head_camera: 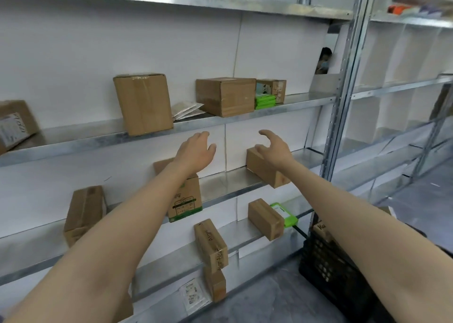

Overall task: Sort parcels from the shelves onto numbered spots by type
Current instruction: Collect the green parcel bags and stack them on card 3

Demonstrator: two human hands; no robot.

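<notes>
Both my arms reach toward the metal shelves [245, 121]. My left hand [196, 152] hovers with relaxed fingers, holding nothing, below the shelf edge under a wide cardboard box [225, 96]. My right hand [274, 148] is spread, also without anything in it, just above a long cardboard box [263, 172] one shelf down. A tall box [143, 103], flat white pouches [187, 110] and green packets [264, 101] share the upper shelf. A box with green print [187, 200] is partly hidden by my left forearm.
Lower shelves hold more cardboard boxes [83, 212] [210, 244] [266, 218], a green case [284, 213] and a white pouch [192, 295]. A black crate [326, 264] with parcels stands on the floor at right. A steel upright [343, 90] separates the adjoining rack. A person shows through a gap [324, 60].
</notes>
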